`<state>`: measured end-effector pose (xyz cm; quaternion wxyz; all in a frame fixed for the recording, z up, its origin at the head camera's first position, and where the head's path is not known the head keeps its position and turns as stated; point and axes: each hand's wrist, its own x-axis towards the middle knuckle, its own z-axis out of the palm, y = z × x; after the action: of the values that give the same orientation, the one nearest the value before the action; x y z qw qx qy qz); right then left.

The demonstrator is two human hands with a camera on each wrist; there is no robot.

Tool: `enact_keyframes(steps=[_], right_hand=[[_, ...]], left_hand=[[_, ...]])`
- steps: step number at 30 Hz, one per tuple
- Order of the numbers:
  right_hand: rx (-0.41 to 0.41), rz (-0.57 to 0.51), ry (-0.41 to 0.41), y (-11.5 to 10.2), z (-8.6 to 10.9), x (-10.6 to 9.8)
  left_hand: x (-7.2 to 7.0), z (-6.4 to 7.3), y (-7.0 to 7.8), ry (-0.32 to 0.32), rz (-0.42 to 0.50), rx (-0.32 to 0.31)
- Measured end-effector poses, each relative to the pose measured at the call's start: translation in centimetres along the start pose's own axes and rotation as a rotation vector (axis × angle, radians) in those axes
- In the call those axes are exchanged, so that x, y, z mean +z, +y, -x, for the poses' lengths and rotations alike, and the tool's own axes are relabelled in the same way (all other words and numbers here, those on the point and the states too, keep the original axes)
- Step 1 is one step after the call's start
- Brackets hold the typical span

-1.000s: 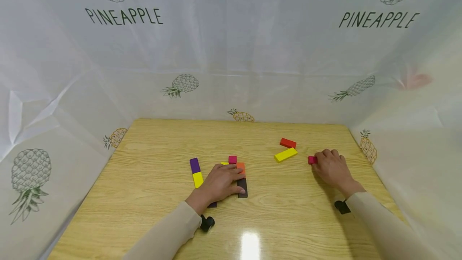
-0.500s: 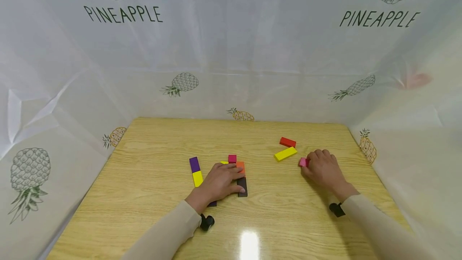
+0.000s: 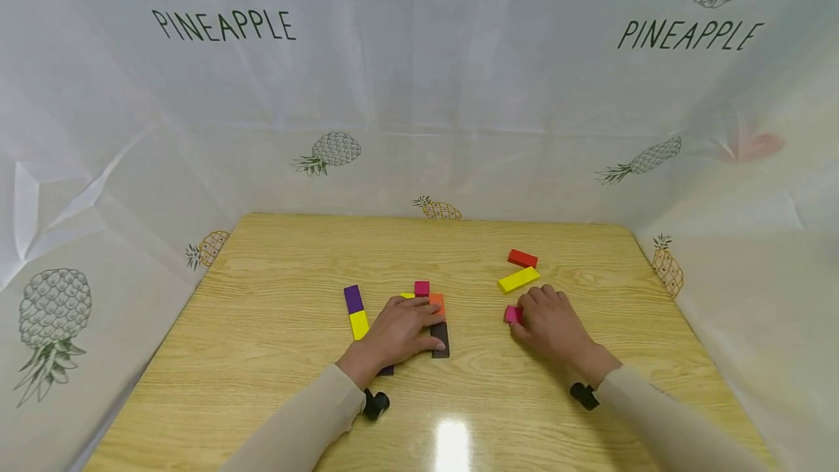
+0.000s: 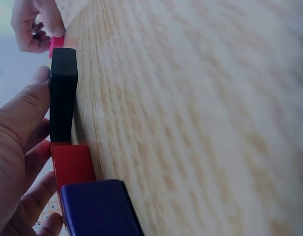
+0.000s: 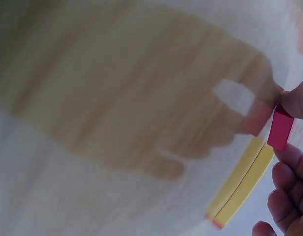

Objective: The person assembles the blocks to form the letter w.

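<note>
My left hand [image 3: 400, 328] lies over a group of coloured blocks, fingertips on the orange block [image 3: 439, 299] and thumb on the black block [image 3: 442, 341]. In the left wrist view, its thumb touches the black block [image 4: 63, 98]; a red block [image 4: 74, 162] and a purple block [image 4: 100, 209] stand nearer the camera. My right hand [image 3: 557, 326] pinches a small pink block [image 3: 512, 314] between thumb and fingers. The right wrist view shows this pink block [image 5: 280, 129] close over the tabletop. The palm hides part of the group.
Behind my right hand lie a yellow block [image 3: 518, 280] and a red block [image 3: 522, 258]. Another pink block [image 3: 422, 288] sits at the group's back, and a purple block [image 3: 354, 299] meets a yellow block [image 3: 359, 325] at its left. A pineapple-print curtain [image 3: 393, 93] surrounds the wooden table [image 3: 275, 261].
My right hand has carried the pink block left and a little nearer to me, from the table's right side to just in front of the yellow block. The left hand has stayed put.
</note>
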<state>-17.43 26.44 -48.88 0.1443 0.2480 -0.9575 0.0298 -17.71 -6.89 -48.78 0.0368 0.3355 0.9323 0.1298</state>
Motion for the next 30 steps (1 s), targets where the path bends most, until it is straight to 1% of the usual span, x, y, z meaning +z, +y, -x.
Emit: enact_keyframes(steps=[9, 19, 24, 30], right_hand=[[-0.122, -0.017, 0.024, -3.9, -0.5, 0.6], [-0.253, -0.045, 0.011, -7.7, -0.1, 0.6], [-0.282, -0.064, -0.021, -8.9, 0.1, 0.4], [-0.294, -0.075, -0.056, -9.5, 0.2, 0.3]], left_hand=[[0.1, 0.0, 0.1, 0.009, -0.007, 0.003], [-0.1, 0.1, 0.1, 0.020, -0.009, 0.008], [-0.1, 0.1, 0.1, 0.031, -0.019, 0.017], [-0.1, 0.1, 0.1, 0.037, -0.028, 0.020]])
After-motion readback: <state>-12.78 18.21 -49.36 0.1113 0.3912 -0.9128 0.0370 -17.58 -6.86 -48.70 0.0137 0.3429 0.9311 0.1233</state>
